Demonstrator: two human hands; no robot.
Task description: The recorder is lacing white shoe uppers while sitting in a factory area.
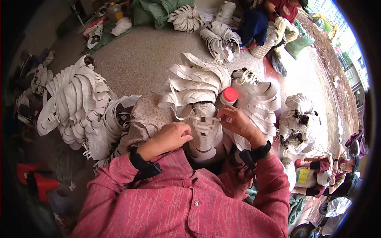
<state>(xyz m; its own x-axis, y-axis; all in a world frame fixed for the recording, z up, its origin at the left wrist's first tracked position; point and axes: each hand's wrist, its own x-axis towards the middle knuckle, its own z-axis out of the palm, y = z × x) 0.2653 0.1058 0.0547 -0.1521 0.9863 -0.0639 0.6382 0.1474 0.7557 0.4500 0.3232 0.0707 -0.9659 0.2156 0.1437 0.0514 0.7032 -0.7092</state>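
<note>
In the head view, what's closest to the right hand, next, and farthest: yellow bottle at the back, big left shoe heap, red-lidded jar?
1. Red-lidded jar, just beyond the right hand.
2. Shoe heap, off left.
3. Yellow bottle, far upper left.

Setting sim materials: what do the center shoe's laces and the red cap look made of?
Laces: likely woven textile, matte; flat, softly bending strands, exact fiber unclear.
Red cap: probably molded plastic, smooth-looking; even, saturated color.
</note>
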